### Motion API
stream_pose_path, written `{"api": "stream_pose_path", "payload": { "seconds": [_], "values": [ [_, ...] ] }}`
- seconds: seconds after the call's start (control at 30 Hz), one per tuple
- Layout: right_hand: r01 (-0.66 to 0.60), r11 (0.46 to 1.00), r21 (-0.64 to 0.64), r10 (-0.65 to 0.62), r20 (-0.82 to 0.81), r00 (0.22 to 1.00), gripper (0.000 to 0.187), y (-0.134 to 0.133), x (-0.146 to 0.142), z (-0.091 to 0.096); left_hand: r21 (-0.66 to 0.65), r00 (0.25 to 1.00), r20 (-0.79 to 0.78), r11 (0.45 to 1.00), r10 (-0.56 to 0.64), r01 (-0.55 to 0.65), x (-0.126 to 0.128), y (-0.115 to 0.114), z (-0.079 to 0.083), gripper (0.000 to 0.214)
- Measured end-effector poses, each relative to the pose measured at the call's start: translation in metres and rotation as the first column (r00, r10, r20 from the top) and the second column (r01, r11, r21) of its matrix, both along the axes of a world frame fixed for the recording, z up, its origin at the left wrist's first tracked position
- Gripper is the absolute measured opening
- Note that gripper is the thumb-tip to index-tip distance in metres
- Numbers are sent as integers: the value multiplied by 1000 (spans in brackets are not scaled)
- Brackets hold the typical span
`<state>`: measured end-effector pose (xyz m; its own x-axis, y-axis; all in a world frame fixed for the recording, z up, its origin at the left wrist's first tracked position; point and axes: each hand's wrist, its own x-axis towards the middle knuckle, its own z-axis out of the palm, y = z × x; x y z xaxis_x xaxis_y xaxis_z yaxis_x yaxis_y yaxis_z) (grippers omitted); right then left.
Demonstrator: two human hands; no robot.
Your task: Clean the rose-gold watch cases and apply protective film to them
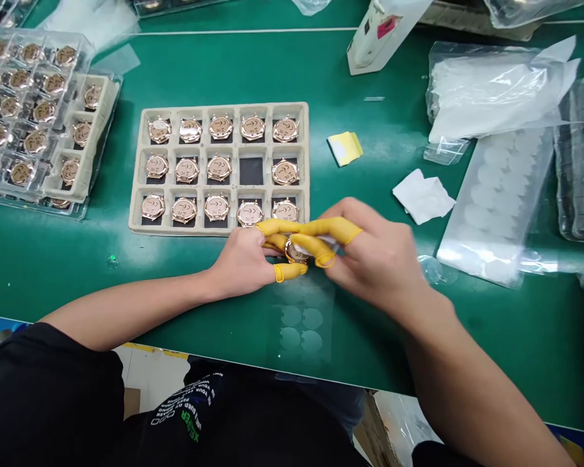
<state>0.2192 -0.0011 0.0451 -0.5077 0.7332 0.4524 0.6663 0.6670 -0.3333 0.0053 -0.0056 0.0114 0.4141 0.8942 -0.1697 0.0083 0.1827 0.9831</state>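
My left hand (250,263), with yellow finger cots on its fingertips, grips a rose-gold watch case (296,250) just past the near edge of a beige tray. Against the same case lies my right hand (370,253), also in yellow finger cots; its fingers are closed on a small white wipe (328,242), mostly covered and slightly blurred. In the beige compartment tray (139,176), several rose-gold watch cases (219,167) lie back side up on dark pads. One compartment in the middle row shows only its dark pad (251,172).
Stacked clear trays (85,48) of watch cases stand at the left. Rightward lie a yellow-white packet (345,148), a crumpled white wipe (423,196), a bag of white sheets (486,91) and a sheet of round films (486,194). A white box (384,35) stands at the back.
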Motion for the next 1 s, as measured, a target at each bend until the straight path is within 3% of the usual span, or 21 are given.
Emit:
{"api": "stream_pose_path", "payload": {
  "seconds": [0.13,0.27,0.33,0.4,0.53,0.63,0.73,0.8,0.9,1.0],
  "values": [
    [-92,994,-61,93,8,996,9,-2,-2,-1,-23,1000,6,1000,-5,6,0,0,-1,55],
    [144,990,-4,-144,-7,990,8,7,14,1,42,999,-14,999,31,-30,-1,-3,-1,54],
    [195,981,-2,-195,8,981,13,12,28,5,130,998,-10,989,67,-65,-1,-4,-3,52],
    [153,988,-39,-154,-33,988,19,13,38,11,249,995,20,964,95,-97,-1,-4,-5,50],
    [-50,986,-157,23,-172,985,26,7,35,18,479,986,96,863,133,-163,-1,-2,-8,48],
    [-113,980,-161,82,-189,979,27,1,24,17,564,982,127,804,140,-187,0,-1,-9,49],
    [-105,968,-229,59,-201,978,23,-1,18,14,614,978,152,762,141,-205,-1,-1,-10,50],
    [-61,941,-334,-17,-226,974,19,-1,16,12,638,978,154,741,143,-209,-2,-1,-11,51],
    [-7,847,-532,-172,-287,943,17,0,13,10,686,977,114,697,181,-209,-4,-1,-11,52],
    [-3,785,-619,-287,-368,884,23,1,11,11,699,978,49,693,205,-180,-6,0,-9,53]
  ]
}}
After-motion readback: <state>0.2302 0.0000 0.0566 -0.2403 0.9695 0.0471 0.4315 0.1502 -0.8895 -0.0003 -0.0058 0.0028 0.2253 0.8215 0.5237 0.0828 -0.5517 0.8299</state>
